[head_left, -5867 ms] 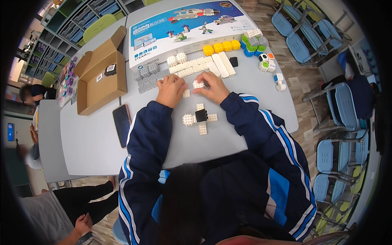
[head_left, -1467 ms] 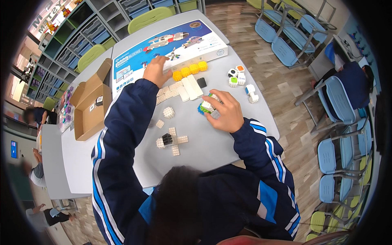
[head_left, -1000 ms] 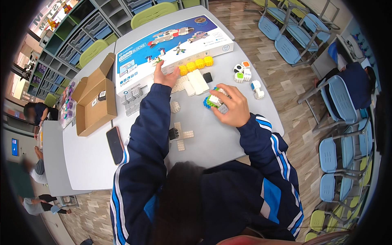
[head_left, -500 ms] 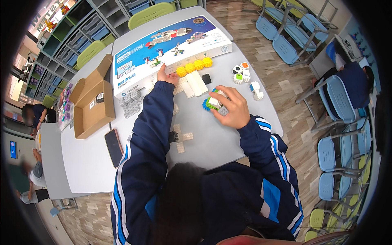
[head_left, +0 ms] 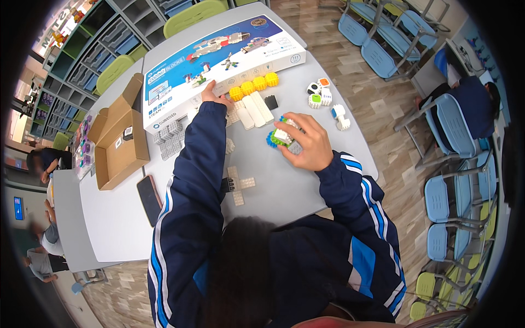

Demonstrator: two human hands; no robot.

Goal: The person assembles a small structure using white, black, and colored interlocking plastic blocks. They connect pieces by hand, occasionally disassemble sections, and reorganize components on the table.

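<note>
Five digits of the right hand close around a multicoloured block cluster of white, green, blue and grey pieces, in front of the right half of a large printed box; whether the cluster rests on the grey counter cannot be made out. The left hand is at the printed box's front side, its fingers parted and partly extended; whether they hold anything cannot be told.

Four yellow blocks line up just in front of the printed box, to the right of the left hand. Nearer the wearer than that row lie two long white plates and a black block. Grey blocks gather at the printed box's front left corner, while white cubes with coloured faces and a small white-and-blue piece stand off its front right corner.

Well in front of the printed box, a cross of pale plates lies flat, partly beside the left sleeve. An open cardboard carton sits left of the printed box, with a dark phone in front of the carton. Light blue chairs stand beyond the counter, to the printed box's right.
</note>
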